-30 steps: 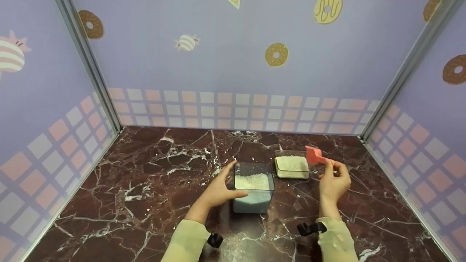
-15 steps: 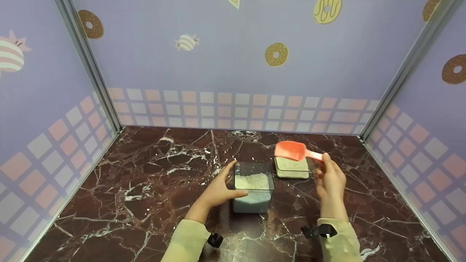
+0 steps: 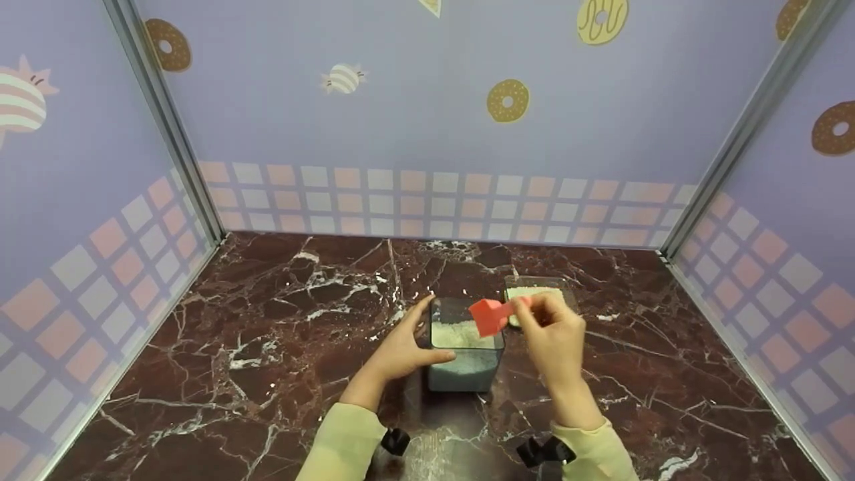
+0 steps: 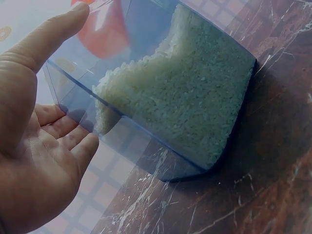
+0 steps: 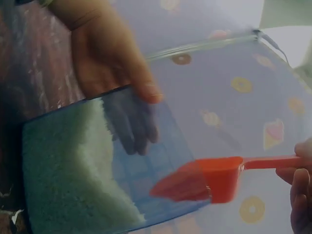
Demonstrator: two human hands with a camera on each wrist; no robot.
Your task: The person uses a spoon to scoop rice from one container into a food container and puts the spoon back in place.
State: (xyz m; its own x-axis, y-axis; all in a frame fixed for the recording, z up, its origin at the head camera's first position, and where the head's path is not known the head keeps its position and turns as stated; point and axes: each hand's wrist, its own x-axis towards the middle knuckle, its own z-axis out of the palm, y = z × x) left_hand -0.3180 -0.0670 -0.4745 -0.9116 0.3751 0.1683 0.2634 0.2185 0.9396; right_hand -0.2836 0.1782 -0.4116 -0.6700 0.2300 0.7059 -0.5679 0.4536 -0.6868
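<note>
Well, 3 lilac walls [image 3: 414, 127] flank a marbled tabletop [image 3: 220, 401]; right grip [image 3: 558, 341] pinches red scoop [image 3: 489, 317], left grip [image 3: 403, 349] clasps rice container [image 3: 467, 375].

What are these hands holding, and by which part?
The right hand holds the red scoop by its handle. The left hand grips the taller clear container near its rim.

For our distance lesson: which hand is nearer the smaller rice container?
Right. The right hand partly covers the smaller container in the head view; the left hand is farther off, at the left side of the larger container.
</note>
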